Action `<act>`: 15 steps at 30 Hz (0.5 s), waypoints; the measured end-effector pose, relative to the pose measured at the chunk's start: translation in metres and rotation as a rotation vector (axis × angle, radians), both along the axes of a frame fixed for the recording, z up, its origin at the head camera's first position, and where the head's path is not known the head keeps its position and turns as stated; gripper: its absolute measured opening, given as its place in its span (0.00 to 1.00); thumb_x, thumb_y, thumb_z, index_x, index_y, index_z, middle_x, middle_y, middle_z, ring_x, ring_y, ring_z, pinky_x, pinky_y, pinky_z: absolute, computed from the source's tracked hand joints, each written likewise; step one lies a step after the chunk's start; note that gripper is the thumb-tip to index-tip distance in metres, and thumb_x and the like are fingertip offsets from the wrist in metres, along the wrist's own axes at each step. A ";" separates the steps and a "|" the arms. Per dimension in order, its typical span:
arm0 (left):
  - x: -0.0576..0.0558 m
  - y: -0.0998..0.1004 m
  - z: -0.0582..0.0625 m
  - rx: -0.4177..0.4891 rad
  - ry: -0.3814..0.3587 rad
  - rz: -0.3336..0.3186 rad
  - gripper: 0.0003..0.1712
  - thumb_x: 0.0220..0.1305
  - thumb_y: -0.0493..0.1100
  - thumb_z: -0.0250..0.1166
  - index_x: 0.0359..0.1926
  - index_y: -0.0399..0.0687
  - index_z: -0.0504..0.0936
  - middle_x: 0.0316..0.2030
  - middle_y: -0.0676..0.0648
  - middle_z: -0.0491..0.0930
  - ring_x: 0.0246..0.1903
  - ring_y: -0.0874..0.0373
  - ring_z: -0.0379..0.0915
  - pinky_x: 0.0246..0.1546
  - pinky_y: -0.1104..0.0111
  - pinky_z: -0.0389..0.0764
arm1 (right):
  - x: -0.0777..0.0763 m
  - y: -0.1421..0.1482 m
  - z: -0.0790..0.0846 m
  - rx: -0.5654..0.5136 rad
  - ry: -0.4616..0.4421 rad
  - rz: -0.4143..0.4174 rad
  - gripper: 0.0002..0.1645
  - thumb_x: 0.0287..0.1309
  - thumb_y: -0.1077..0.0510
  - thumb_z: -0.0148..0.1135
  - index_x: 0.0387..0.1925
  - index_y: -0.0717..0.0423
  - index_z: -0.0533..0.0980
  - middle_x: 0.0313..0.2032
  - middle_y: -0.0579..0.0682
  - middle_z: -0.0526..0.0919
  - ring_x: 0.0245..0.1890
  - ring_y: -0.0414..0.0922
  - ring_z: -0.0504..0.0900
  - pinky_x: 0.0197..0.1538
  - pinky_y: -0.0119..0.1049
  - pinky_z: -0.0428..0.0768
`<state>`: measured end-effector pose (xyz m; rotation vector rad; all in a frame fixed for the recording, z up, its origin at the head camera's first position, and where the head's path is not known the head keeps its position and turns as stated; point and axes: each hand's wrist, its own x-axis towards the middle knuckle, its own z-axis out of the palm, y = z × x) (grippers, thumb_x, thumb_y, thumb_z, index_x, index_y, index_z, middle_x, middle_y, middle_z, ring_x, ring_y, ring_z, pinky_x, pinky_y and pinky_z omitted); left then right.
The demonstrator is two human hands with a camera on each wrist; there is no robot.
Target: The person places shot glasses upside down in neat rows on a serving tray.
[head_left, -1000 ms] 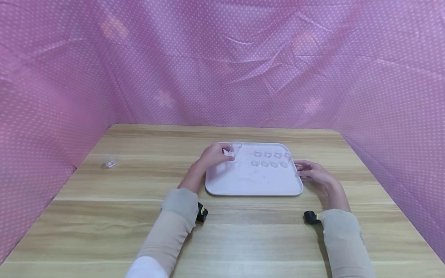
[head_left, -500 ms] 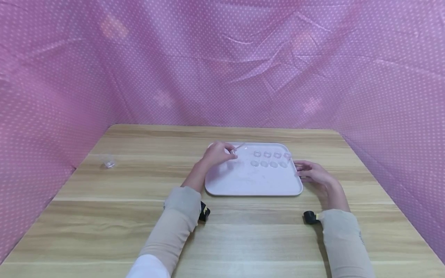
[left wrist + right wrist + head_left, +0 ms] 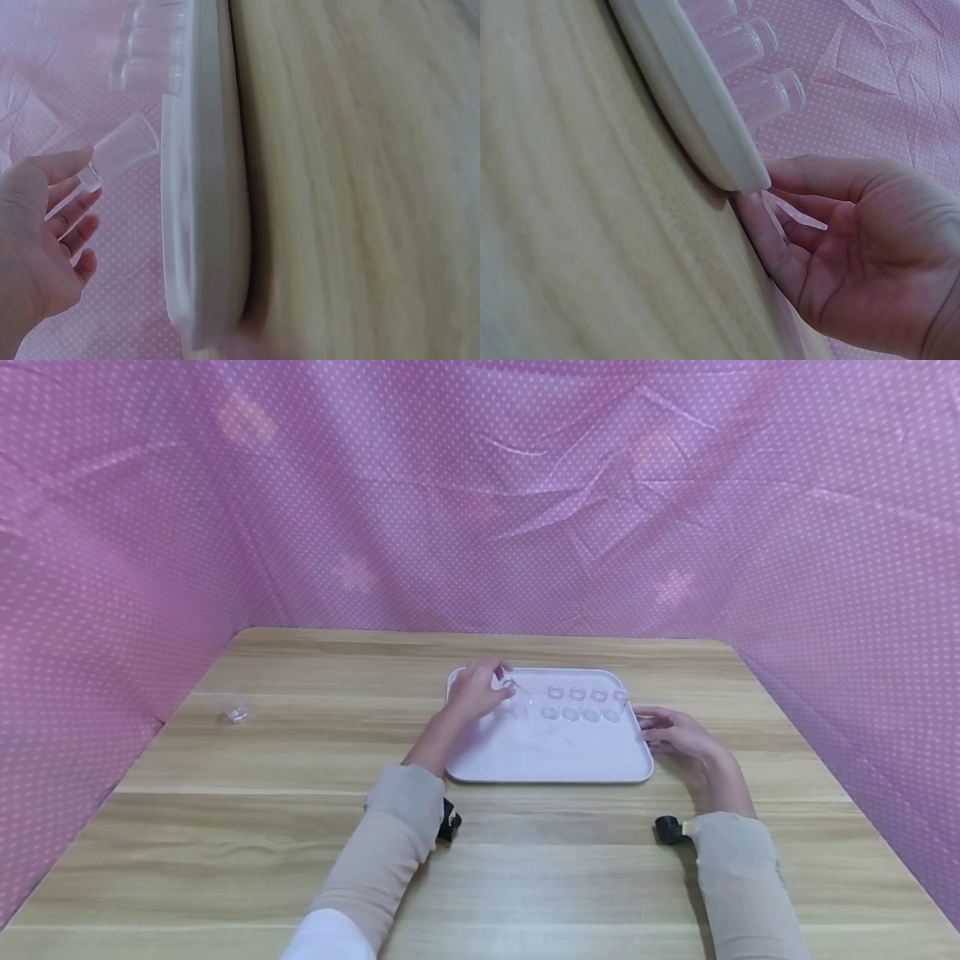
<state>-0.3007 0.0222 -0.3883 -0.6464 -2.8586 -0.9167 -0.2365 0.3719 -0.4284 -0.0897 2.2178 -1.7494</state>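
My left hand (image 3: 476, 690) pinches a small clear plastic cup (image 3: 124, 150) near its base, over the left part of the white tray (image 3: 555, 756). The cup is tilted, base up, its wide mouth right at the tray surface in the left wrist view. To its right on the tray stands a row of several matching clear cups (image 3: 577, 703), turned upside down. At the tray's right edge, my right hand (image 3: 675, 733) grips the rim. Its thumb (image 3: 810, 174) lies against the rim, with a finger under the edge.
One more clear cup (image 3: 237, 713) stands on the wooden table (image 3: 300, 860) at the far left. Pink dotted cloth (image 3: 480, 510) hangs behind and along both sides of the table. A black wrist camera (image 3: 670, 829) sits by the right sleeve.
My left hand has turned the cup from mouth up to mouth down, and moved it slightly right and down toward the tray. My right hand has stayed at the tray's edge.
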 end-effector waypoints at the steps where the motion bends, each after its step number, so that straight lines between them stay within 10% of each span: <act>1: 0.000 0.002 0.000 0.004 0.000 0.007 0.21 0.58 0.48 0.65 0.52 0.48 0.75 0.44 0.51 0.75 0.45 0.55 0.68 0.46 0.63 0.70 | 0.000 0.000 0.000 0.001 0.001 0.002 0.33 0.60 0.72 0.48 0.65 0.73 0.50 0.46 0.59 0.70 0.40 0.38 0.76 0.47 0.37 0.76; 15: -0.006 0.027 0.000 -0.043 0.061 -0.050 0.14 0.54 0.46 0.68 0.44 0.53 0.79 0.41 0.55 0.76 0.45 0.58 0.67 0.46 0.65 0.68 | -0.001 -0.002 0.002 0.004 -0.011 -0.010 0.34 0.59 0.72 0.49 0.65 0.72 0.50 0.46 0.59 0.70 0.40 0.38 0.75 0.48 0.38 0.76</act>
